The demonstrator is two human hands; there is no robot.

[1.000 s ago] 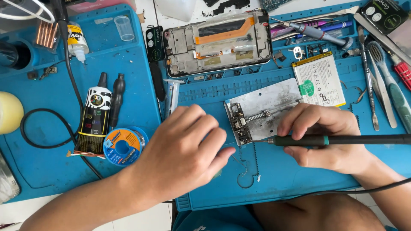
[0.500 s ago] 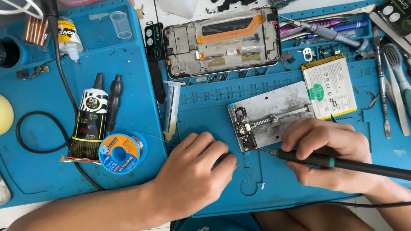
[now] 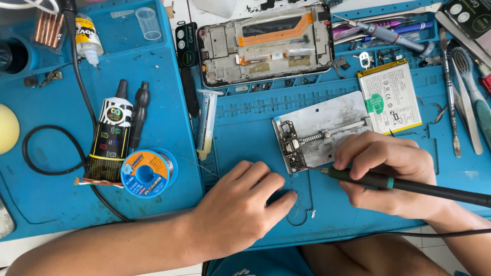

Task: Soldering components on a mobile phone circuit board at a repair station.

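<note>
- Since a moment ago, the right hand [image 3: 394,176] has drawn back a little from the metal holder plate [image 3: 327,130], and the soldering iron [image 3: 404,184] tip now sits at the lower end of the small circuit board [image 3: 290,147] rather than over the plate's middle.
- That right hand is wrapped around the iron's dark handle in a pen-like grip, fingers curled over the top, the shaft running off towards the right edge.
- The small circuit board is clamped along the left edge of the holder plate, which lies on the blue work mat [image 3: 245,128] just above both hands.
- The left hand [image 3: 240,207] rests palm down on the mat, fingers loosely curled and pointing towards the board; I cannot tell whether anything is pinched under it.
- A thin solder wire [image 3: 197,166] runs from the solder spool [image 3: 147,173] towards the left hand.
- Beside the spool stands a black glue tube [image 3: 110,135], with a syringe [image 3: 206,121] lying to its right.
- Farther up the mat lie an opened phone frame [image 3: 266,45] and, just right of the plate, a white battery [image 3: 389,97].
- Tweezers [image 3: 450,97] and other tools lie along the right edge.
</note>
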